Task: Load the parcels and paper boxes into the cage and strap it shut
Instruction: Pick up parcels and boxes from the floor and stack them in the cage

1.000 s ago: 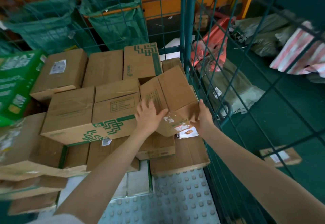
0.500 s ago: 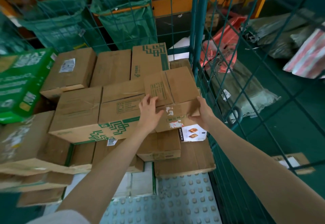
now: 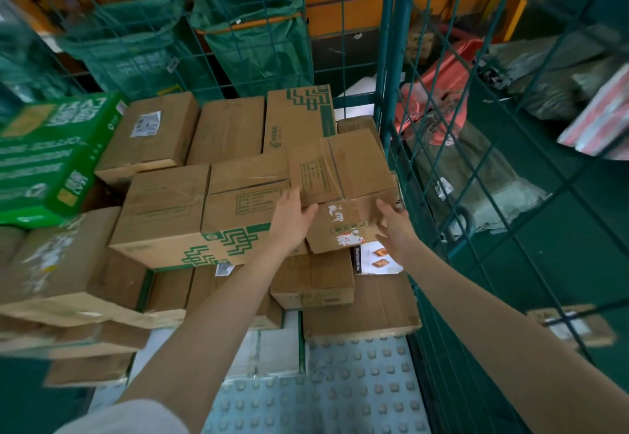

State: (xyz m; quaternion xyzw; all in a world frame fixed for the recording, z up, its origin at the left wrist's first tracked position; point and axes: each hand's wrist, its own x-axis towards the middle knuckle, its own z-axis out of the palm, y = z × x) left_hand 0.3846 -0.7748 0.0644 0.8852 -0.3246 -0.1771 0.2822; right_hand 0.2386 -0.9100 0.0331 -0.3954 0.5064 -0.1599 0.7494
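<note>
Right of centre, by the green wire cage (image 3: 384, 59), the once-tilted brown taped cardboard box (image 3: 343, 178) lay flat, seemingly placed, with the left hand (image 3: 292, 215) and right hand (image 3: 394, 226) open-fingered against it.

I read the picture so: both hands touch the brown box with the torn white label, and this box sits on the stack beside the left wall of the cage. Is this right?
One point is wrong: the head view shows the brown box beside the cage's right wall, not the left. The left hand and right hand do touch it, on top of the stack.
</note>
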